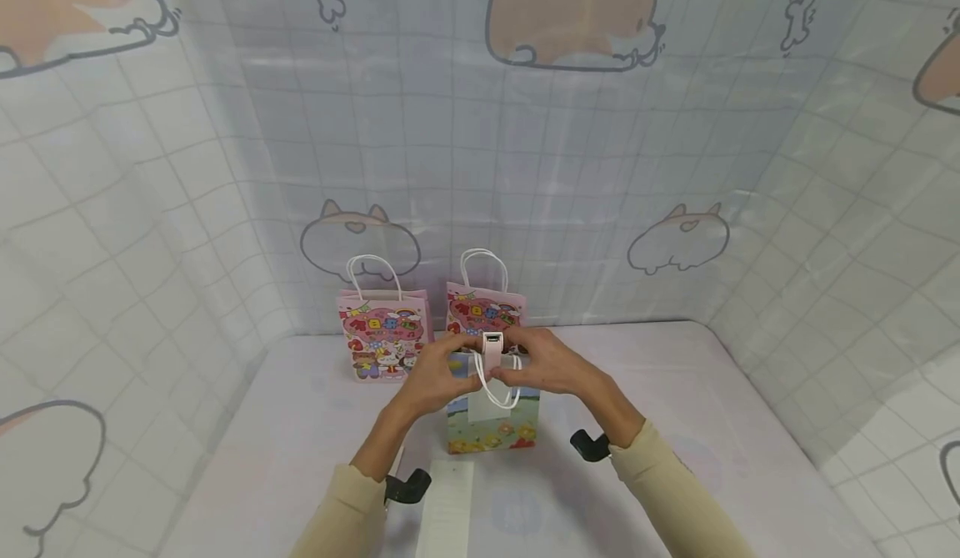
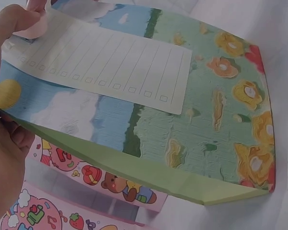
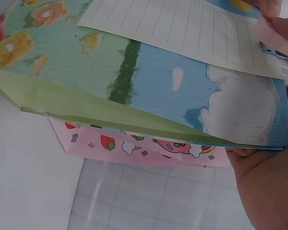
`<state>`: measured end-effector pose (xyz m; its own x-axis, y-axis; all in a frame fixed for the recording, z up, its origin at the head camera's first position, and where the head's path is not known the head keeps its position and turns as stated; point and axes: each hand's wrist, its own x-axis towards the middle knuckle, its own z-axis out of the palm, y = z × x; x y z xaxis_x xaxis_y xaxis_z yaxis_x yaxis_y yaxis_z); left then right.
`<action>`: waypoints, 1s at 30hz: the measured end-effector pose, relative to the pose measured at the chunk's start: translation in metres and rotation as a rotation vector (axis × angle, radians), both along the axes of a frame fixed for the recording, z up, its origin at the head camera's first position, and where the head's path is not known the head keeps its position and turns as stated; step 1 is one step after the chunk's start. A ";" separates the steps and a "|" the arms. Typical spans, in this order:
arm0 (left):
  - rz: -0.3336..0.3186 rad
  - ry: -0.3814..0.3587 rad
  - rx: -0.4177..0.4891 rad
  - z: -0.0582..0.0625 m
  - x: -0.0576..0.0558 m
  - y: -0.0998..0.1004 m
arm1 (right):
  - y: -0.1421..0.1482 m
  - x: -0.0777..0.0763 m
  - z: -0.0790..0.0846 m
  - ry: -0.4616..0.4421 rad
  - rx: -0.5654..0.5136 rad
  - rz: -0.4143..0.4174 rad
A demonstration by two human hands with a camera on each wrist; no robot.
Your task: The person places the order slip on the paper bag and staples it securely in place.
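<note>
A small pink stapler (image 1: 492,358) sits at the top edge of a paper gift bag (image 1: 491,439) painted with flowers and sky. Both my left hand (image 1: 437,374) and my right hand (image 1: 551,362) grip the stapler from either side in the head view. In the left wrist view my left thumb presses the stapler, while other fingers curl behind the bag's edge. A white checklist sheet (image 2: 110,62) with lines and small boxes lies against the bag's front, its top end at the stapler. White rope handles (image 1: 498,399) hang down over the sheet.
Two pink cartoon gift bags stand behind, one at left (image 1: 382,337) and one just past the flowered bag (image 1: 483,304). A strip of white lined paper (image 1: 446,508) lies on the pale table (image 1: 622,491) in front. Patterned sheeting (image 1: 525,166) surrounds the table.
</note>
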<state>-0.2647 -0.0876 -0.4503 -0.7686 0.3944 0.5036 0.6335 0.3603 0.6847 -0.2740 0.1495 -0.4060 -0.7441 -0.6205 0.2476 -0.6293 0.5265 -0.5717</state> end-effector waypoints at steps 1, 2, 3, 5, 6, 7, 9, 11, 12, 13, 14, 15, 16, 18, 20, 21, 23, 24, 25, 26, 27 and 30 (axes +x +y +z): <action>0.000 -0.003 0.003 0.000 0.000 0.000 | 0.000 0.000 0.000 0.003 -0.009 0.003; -0.002 -0.007 0.005 0.000 0.000 0.000 | 0.000 0.000 0.000 0.007 -0.014 0.005; -0.003 -0.010 0.007 0.000 0.000 0.000 | 0.000 0.000 0.000 0.011 -0.021 0.008; -0.005 -0.015 0.007 0.000 -0.001 0.000 | 0.001 0.001 -0.001 0.022 -0.027 0.007; -0.005 -0.018 0.006 0.000 -0.001 0.001 | 0.001 0.001 -0.001 0.026 -0.030 0.006; -0.005 -0.023 0.007 0.000 -0.001 0.001 | 0.001 0.002 -0.002 0.032 -0.031 0.001; -0.001 -0.038 0.010 -0.001 -0.001 0.000 | 0.002 0.002 -0.003 0.038 -0.029 -0.010; 0.003 -0.052 0.013 -0.001 -0.001 0.000 | 0.002 0.003 -0.004 0.039 -0.029 -0.019; 0.007 -0.058 0.014 -0.001 -0.001 0.001 | 0.003 0.003 -0.004 0.038 -0.032 -0.020; 0.009 -0.064 0.015 -0.001 -0.001 0.001 | 0.003 0.003 -0.005 0.039 -0.034 -0.019; 0.013 -0.069 0.015 -0.001 -0.001 0.000 | 0.003 0.002 -0.005 0.042 -0.036 -0.017; 0.015 -0.071 0.014 0.000 -0.001 0.000 | 0.003 0.002 -0.005 0.045 -0.039 -0.014; 0.020 -0.074 0.012 -0.001 -0.001 0.000 | 0.004 0.001 -0.006 0.049 -0.042 -0.010; 0.029 -0.074 0.005 -0.001 -0.002 0.000 | 0.004 0.001 -0.007 0.059 -0.047 -0.001; 0.035 -0.068 -0.001 -0.002 -0.002 0.000 | 0.004 0.001 -0.007 0.065 -0.052 0.004; 0.038 -0.064 -0.004 -0.002 -0.002 0.000 | 0.004 0.001 -0.008 0.065 -0.056 0.007; 0.037 -0.049 -0.006 -0.002 -0.003 0.000 | 0.004 0.002 -0.008 0.070 -0.060 0.007; 0.035 -0.043 -0.007 -0.002 -0.004 0.000 | 0.004 0.002 -0.008 0.073 -0.061 0.008; 0.034 -0.037 -0.009 -0.002 -0.004 -0.001 | 0.004 0.002 -0.008 0.072 -0.063 0.007; 0.032 -0.032 -0.011 -0.002 -0.004 -0.001 | 0.004 0.002 -0.008 0.072 -0.064 0.007; 0.028 -0.024 -0.011 -0.002 -0.005 -0.001 | 0.004 0.002 -0.008 0.073 -0.064 0.006; 0.021 -0.010 -0.012 -0.001 -0.006 -0.001 | 0.004 0.002 -0.008 0.079 -0.061 0.005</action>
<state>-0.2704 -0.0885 -0.4516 -0.7814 0.3847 0.4914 0.6193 0.3817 0.6861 -0.2720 0.1533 -0.4144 -0.7176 -0.6064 0.3426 -0.6762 0.4889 -0.5511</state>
